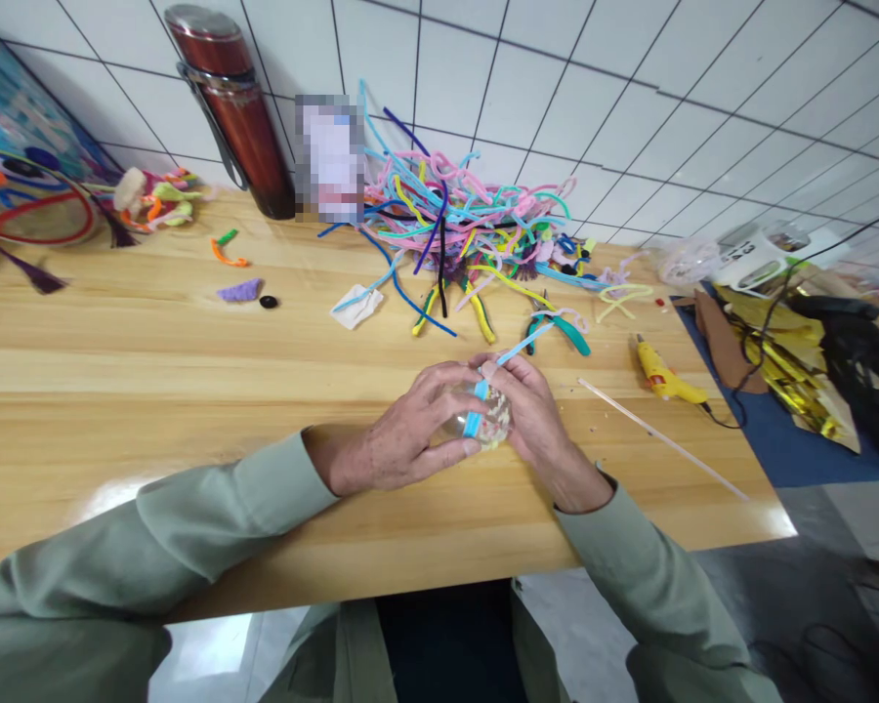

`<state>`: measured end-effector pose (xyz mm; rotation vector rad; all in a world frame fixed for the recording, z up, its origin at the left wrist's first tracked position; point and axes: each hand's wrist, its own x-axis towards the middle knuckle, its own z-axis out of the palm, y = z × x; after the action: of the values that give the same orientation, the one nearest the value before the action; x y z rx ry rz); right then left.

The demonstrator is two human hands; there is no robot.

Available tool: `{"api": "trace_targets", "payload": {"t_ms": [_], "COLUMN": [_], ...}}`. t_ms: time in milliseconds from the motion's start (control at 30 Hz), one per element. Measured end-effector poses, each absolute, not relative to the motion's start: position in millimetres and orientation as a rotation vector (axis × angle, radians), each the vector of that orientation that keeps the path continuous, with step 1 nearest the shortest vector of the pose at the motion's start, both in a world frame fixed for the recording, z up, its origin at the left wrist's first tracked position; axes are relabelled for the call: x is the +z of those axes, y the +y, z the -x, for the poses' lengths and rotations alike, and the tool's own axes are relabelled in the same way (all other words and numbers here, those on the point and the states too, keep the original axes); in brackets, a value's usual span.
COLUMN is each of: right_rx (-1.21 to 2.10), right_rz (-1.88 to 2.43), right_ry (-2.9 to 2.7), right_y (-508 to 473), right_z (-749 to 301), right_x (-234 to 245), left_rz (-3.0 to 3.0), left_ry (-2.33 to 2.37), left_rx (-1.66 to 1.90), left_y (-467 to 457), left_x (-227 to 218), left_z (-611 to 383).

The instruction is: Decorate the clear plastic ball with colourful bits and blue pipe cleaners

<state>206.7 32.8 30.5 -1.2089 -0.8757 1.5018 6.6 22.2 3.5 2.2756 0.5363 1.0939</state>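
Note:
Between my hands is a small clear round ball (494,427) with pale and coloured bits showing inside. A light blue pipe cleaner (475,423) wraps around it, and its free end sticks up toward the back right. My left hand (429,420) grips the ball from the left, fingers over the top and thumb along the near side. Cupping it from the right, my right hand (533,415) has its thumb and fingertips at the blue strip near the top. The ball's underside is hidden.
Behind my hands lie yellow-handled pliers (478,308), teal-handled pliers (571,334) and a heap of pipe cleaners (461,210). To the right are a yellow glue gun (663,371) with its cord and a thin clear stick (663,437). A red thermos (234,117) stands back left.

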Motion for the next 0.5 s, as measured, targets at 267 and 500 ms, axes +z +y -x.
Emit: {"api": "trace_targets", "payload": {"t_ms": [267, 500], "right_rx": [1.432, 1.378], "right_rz": [1.234, 1.208], "right_ry": [-0.834, -0.890], "right_y": [31, 31], "right_z": [-202, -203], "right_x": [28, 28], "left_rz": [-1.870, -1.407], "left_ry": [0.660, 0.666], "left_rx": [1.055, 0.847], "left_y": [15, 15], "left_x": [9, 20], "left_z": [-11, -17]}}
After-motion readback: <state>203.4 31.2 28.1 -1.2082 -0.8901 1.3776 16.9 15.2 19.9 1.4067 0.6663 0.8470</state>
